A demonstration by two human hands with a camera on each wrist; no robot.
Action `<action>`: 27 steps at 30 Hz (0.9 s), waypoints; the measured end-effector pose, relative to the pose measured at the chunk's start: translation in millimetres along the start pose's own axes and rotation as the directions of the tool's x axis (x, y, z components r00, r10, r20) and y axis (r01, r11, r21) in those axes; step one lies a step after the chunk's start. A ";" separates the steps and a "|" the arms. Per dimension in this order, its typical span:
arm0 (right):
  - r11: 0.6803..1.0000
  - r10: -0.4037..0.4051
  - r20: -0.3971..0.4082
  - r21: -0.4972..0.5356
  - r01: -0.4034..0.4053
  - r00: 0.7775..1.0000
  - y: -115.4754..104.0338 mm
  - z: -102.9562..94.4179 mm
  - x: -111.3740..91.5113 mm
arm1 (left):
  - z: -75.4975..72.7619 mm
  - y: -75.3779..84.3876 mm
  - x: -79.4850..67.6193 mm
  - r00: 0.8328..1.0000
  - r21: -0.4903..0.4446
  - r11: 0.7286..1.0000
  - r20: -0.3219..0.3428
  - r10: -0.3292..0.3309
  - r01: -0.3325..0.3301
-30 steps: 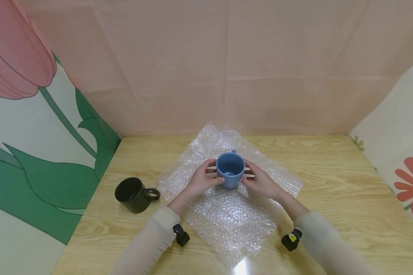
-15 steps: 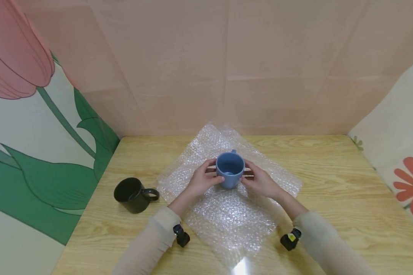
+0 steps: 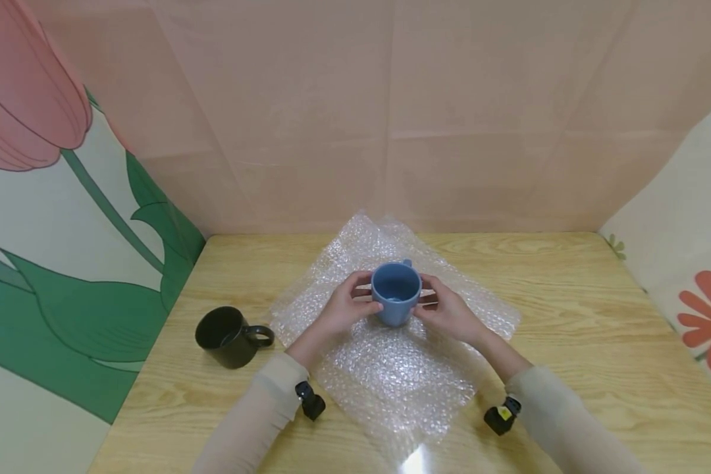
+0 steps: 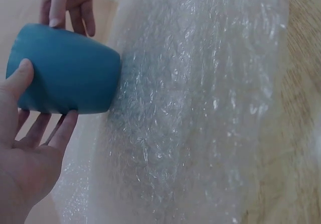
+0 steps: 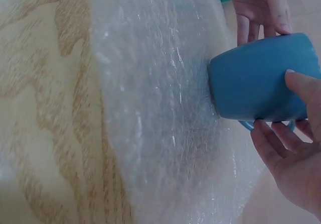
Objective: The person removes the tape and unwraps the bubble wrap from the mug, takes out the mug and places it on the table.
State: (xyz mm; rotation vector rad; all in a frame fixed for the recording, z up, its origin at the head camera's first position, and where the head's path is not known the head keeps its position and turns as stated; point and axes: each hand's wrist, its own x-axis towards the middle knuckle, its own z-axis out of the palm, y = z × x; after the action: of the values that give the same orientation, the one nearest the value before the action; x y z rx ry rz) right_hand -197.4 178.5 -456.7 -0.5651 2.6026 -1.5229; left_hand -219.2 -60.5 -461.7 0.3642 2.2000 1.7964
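Note:
A blue mug (image 3: 395, 293) stands upright over the middle of the bubble wrap (image 3: 391, 375), its handle pointing to the far side. My left hand (image 3: 345, 306) holds it from the left, thumb on the near side and fingers round the flank. From the right, my right hand (image 3: 448, 313) grips the same mug in a mirrored way. In the left wrist view, the mug's base (image 4: 114, 83) meets or nearly meets the wrap. Part of the handle (image 5: 246, 125) shows behind the fingers in the right wrist view.
To the left of the wrap, a black mug (image 3: 228, 337) stands on the wooden table (image 3: 575, 316), handle to the right. The bubble wrap lies in overlapping, skewed sheets. A pink cloth backdrop (image 3: 385, 118) rises behind the table, with flower-patterned cloth (image 3: 696, 316) at the sides.
The blue mug has turned slightly between my hands, its handle shifting a little to the right. Both hands keep their hold, the left moving very slightly. The black mug stays put.

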 end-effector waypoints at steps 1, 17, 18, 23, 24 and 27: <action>1.000 0.002 -0.003 0.000 -0.002 1.000 -1.0 0.1 -0.4 | -0.7 0.2 0.3 1.000 -0.009 1.000 0.004 0.000 0.000; 0.997 0.049 -0.073 -0.062 -0.054 0.996 -11.1 5.4 -0.6 | -10.5 7.6 -2.7 0.997 -0.099 0.994 0.061 0.055 -0.049; 0.996 0.051 -0.078 -0.064 -0.056 0.996 -11.6 5.6 -0.6 | -11.3 9.8 -3.8 0.996 -0.099 0.994 0.067 0.058 -0.051; 0.997 0.039 -0.089 -0.059 -0.045 0.995 -11.9 6.2 -1.5 | -13.5 17.1 -6.7 0.992 -0.088 0.992 0.084 0.097 -0.090; 0.998 0.031 -0.093 -0.057 -0.036 0.995 -11.8 6.5 -1.7 | -13.6 16.9 -6.3 0.991 -0.092 0.991 0.082 0.108 -0.101; 0.999 0.007 -0.102 -0.046 -0.012 0.995 -10.7 7.6 -2.1 | -13.3 12.2 -2.8 0.989 -0.109 0.987 0.070 0.128 -0.120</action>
State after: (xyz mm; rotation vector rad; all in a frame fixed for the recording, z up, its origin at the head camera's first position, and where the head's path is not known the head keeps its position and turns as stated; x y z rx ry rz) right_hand -190.7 168.2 -451.7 -0.4904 2.7179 -1.5312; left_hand -221.3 -71.3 -447.0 0.5491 2.0635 1.9187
